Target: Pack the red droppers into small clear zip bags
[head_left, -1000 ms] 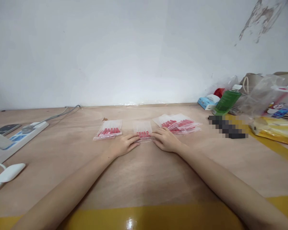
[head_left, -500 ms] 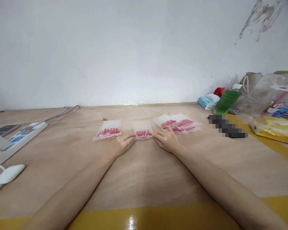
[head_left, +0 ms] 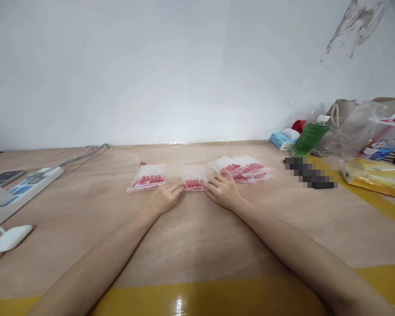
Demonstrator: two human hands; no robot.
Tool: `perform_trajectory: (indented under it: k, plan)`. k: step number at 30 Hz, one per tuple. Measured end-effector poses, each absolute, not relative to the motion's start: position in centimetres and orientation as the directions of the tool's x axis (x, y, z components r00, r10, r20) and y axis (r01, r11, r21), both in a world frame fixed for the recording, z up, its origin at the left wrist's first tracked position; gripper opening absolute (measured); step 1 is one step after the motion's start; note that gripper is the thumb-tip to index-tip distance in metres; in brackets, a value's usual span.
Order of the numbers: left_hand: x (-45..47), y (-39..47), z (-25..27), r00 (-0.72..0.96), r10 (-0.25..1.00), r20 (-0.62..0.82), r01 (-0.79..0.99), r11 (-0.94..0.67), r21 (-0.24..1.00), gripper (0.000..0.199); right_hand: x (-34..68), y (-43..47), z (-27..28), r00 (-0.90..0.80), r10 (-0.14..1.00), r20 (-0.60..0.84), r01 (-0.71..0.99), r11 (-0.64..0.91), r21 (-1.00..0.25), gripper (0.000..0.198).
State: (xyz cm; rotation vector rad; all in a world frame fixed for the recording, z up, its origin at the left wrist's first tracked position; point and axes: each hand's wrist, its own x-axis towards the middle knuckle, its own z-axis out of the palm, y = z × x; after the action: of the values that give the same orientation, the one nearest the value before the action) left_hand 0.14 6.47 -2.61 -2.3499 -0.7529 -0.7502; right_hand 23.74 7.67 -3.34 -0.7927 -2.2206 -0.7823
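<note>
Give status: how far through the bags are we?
Done: one bag of red pieces lies set apart on the left of the table. In hand: the middle bag lies flat, with the left hand and right hand touching its near corners. Left: a fanned pile of similar bags on the right; the count is unclear.

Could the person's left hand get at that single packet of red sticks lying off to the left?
Probably yes. The left hand rests by the middle packet, and the left packet lies just beside it on the bare table, with nothing between them.
</note>
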Motion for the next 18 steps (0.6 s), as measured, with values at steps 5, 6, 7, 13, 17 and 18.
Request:
perform_trajectory:
  k: [5,6,7,13,17,18]
  plan:
    - [0.1,6.3,-2.6,0.693,0.333,0.639,0.638,-0.695,-0.331,0.023,20.2,7.8,-3.4,-0.647,0.223,0.729,0.650,0.661,0.375,0.022]
    - [0.0,6.3,-2.6,0.693,0.333,0.639,0.638,-0.695,-0.331,0.023,19.6,7.9,-3.5,-0.651,0.211,0.729,0.643,0.663,0.382,0.023]
    - [0.0,6.2,-2.6,0.693,0.332,0.640,0.639,-0.695,-0.331,0.022,19.3,8.0,-3.5,-0.651,0.203,0.731,0.639,0.666,0.384,0.025]
    - [0.0,6.4,-2.4,0.721,0.296,0.627,0.602,-0.715,-0.354,0.021,19.1,8.4,-4.0,-0.645,0.184,0.742,0.634,0.670,0.385,0.027]
    - [0.2,6.5,-2.4,0.724,0.281,0.630,0.594,-0.719,-0.362,0.023,19.1,8.5,-4.0,-0.665,0.198,0.720,0.625,0.675,0.391,0.027]
    - [0.2,6.5,-2.4,0.722,0.282,0.631,0.596,-0.717,-0.362,0.023,19.0,8.5,-4.0,-0.669,0.195,0.717,0.621,0.677,0.395,0.027]
